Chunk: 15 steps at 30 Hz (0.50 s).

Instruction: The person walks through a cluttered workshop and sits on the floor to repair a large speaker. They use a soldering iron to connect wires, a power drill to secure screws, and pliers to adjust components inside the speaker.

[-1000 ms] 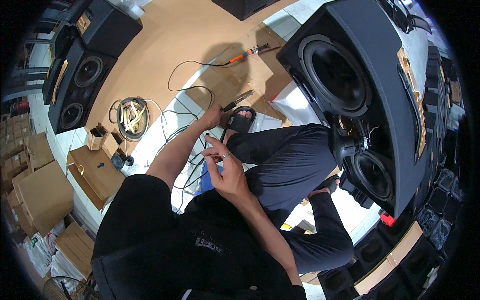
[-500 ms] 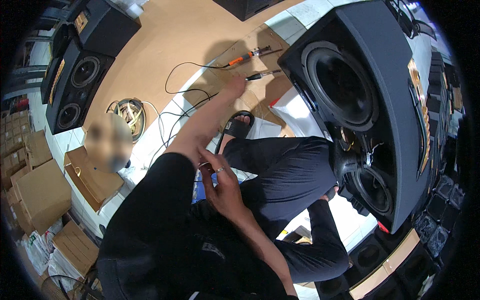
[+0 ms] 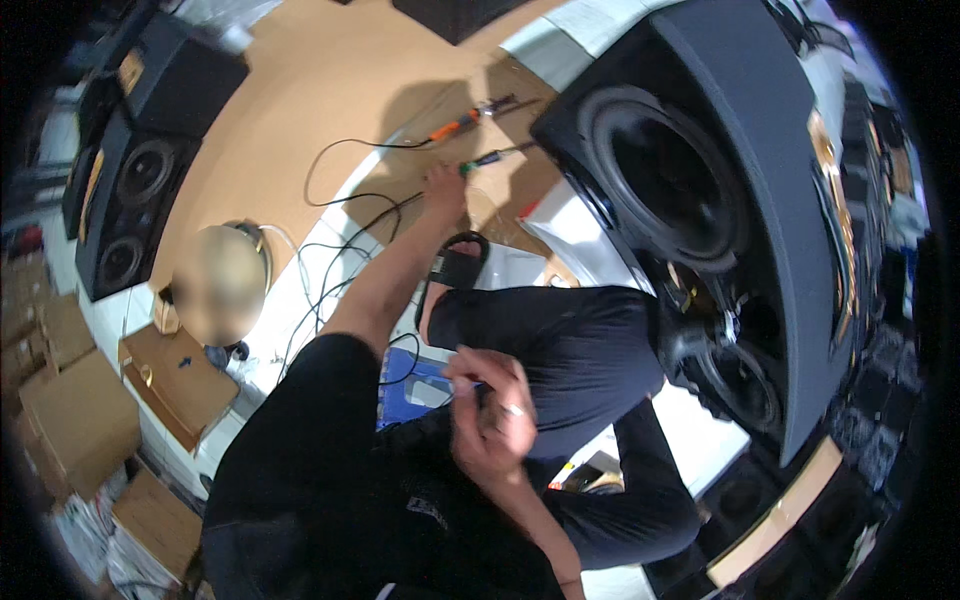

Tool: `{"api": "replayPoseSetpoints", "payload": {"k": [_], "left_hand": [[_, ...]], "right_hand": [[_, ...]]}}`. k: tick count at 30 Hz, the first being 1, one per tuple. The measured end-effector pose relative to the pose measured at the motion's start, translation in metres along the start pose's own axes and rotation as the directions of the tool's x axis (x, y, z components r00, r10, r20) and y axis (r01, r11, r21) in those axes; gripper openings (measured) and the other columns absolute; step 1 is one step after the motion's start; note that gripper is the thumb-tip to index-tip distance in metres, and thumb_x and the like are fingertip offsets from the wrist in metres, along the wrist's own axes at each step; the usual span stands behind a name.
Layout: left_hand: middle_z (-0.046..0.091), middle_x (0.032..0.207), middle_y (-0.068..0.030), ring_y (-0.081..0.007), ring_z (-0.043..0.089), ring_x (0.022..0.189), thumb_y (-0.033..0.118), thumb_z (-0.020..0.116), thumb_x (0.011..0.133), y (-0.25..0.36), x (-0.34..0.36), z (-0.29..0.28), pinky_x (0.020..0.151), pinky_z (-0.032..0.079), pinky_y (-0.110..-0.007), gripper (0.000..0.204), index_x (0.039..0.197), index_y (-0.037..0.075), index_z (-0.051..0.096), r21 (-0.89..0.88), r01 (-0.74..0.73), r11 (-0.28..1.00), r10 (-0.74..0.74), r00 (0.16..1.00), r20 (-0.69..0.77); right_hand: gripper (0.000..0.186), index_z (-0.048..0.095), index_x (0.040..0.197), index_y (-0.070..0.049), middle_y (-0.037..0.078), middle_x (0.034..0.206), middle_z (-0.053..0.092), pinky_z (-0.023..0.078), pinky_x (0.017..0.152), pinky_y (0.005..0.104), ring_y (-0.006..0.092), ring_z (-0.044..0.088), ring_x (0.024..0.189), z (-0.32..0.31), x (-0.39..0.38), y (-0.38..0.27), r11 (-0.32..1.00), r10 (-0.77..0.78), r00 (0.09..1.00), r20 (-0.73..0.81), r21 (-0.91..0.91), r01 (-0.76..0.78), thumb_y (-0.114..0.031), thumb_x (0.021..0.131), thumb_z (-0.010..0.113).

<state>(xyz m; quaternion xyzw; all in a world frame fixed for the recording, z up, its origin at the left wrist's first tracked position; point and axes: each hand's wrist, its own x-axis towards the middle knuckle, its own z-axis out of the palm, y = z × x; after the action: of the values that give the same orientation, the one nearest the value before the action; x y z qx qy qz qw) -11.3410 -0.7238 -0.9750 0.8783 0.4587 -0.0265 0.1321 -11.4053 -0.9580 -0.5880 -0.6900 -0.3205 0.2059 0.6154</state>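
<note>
My left hand (image 3: pixel 445 188) reaches far forward to a slim tool with a black and green handle and a thin shaft (image 3: pixel 488 158), which looks like a screwdriver. Its fingers are at the green end; blur hides whether they grip it. Just beyond lies a soldering iron with an orange handle (image 3: pixel 452 128), trailing a black cable (image 3: pixel 370 145). My right hand (image 3: pixel 495 410) is above my thigh, thumb and fingers pinched together, and anything between them is too small to make out. To the right stands a large black speaker cabinet (image 3: pixel 740 130) with exposed round drivers and loose wires.
Below my right hand lies a blue case (image 3: pixel 405 388). Flattened cardboard (image 3: pixel 490 205) covers the floor under the tools. More black speakers (image 3: pixel 150 170) stand at the left, along with cardboard boxes (image 3: pixel 80 405). A pale cardboard strip (image 3: pixel 775 515) lies over speakers at lower right.
My right hand has come away from my left forearm and moved right, over my thigh. My left hand has drawn back slightly, showing the tool's green end. The view has shifted a little.
</note>
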Motion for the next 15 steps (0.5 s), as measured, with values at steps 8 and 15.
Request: {"api": "replayPoseSetpoints", "payload": {"k": [8,15], "left_hand": [[0.064,0.126,-0.0111,-0.0198,0.065,0.107,0.015,0.056,0.101,0.086,-0.141,-0.205,0.094,0.051,-0.033,0.036,0.136,0.005,0.053,-0.912,-0.215,0.350,0.502,0.865,-0.011],[0.058,0.138,-0.0136,-0.0230,0.054,0.125,0.026,0.048,0.106,0.181,-0.138,-0.308,0.105,0.042,-0.036,0.041,0.141,0.006,0.052,-0.905,-0.356,0.234,0.883,0.467,0.045]], "right_hand": [[0.027,0.059,0.101,0.001,0.015,0.098,0.065,0.046,0.093,0.0437,0.0327,0.062,0.094,-0.184,0.011,0.008,0.683,-0.332,0.841,-0.427,-0.724,-0.098,0.015,0.078,0.054],[0.044,0.058,0.118,-0.002,0.020,0.116,0.066,0.051,0.093,0.0419,0.0382,0.063,0.113,-0.209,0.019,0.023,0.762,-0.085,0.979,-0.188,-0.645,-0.058,0.010,0.076,0.062]]}}
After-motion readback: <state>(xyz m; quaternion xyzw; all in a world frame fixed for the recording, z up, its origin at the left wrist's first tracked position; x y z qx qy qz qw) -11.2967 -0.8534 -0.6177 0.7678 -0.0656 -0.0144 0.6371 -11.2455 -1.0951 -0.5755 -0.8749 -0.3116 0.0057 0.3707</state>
